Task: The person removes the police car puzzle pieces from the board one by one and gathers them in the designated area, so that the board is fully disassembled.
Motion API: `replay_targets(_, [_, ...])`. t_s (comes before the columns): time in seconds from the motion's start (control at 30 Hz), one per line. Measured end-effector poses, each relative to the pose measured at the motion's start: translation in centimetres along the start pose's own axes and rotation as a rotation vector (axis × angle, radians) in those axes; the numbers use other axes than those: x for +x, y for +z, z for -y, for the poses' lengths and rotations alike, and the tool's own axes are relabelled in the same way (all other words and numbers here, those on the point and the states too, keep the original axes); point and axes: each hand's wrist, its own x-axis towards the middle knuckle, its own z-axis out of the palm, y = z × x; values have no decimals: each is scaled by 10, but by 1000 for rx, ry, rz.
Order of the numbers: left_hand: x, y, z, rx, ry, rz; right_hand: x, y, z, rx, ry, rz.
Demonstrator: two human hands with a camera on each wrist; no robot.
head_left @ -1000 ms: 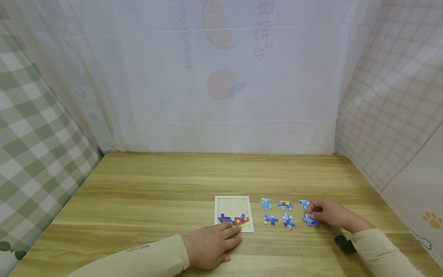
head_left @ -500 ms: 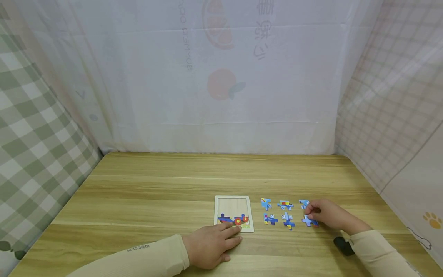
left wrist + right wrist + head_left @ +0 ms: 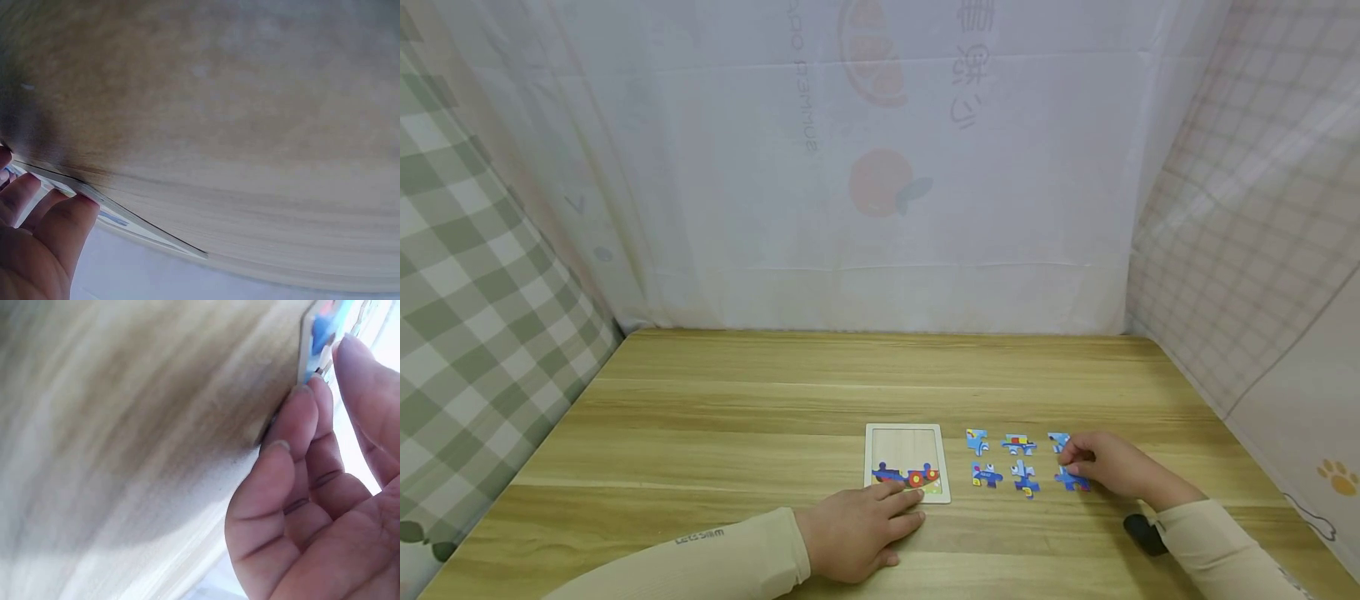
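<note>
My left hand (image 3: 859,533) lies palm down with straight fingers over the lower edge of a small wooden puzzle tray (image 3: 868,442). The joined bottom row in the tray shows a red and blue vehicle (image 3: 917,477) and is partly hidden by the fingers. At the right, my right hand (image 3: 1108,467) pinches a blue jigsaw piece (image 3: 1066,481) with bent fingers, low over the table. The right wrist view shows the thumb and fingertips (image 3: 297,412) around a blue and red piece (image 3: 322,337). Just above it lies a light-blue piece (image 3: 1057,442), partly covered by the hand.
Between tray and right hand several loose pieces lie in two rows, among them a yellow and red one (image 3: 1018,443) and a blue one (image 3: 986,475). A black object (image 3: 1145,533) is at the right wrist. A white curtain (image 3: 737,208) hangs behind the wooden table (image 3: 737,400).
The right hand and the blue piece under its fingers have shifted slightly left since a second ago. The left hand has stayed on the tray.
</note>
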Motion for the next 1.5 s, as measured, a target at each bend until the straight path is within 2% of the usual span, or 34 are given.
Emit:
replay_targets(0.23, [0,-1,0,-10,-1,16,0,0,0,-7,10,-3])
replay_targets(0.47, [0,-4,-1,-1,-7,35,1,-2,6,-29,26,-54])
replay_targets(0.7, [1,-7,-3,-1,-30,36,7,-3,27,16,53,-102])
replay_targets(0.93, [4,-6,-4,13,-35,35,19,4,54,13,-2,-156])
replay_targets(1.33, [7,-7,-5,20,-21,50,41,20,91,109,-42,-127])
replay_targets(1.5, [6,-6,-5,47,-4,16,51,27,102,115,-60,-113])
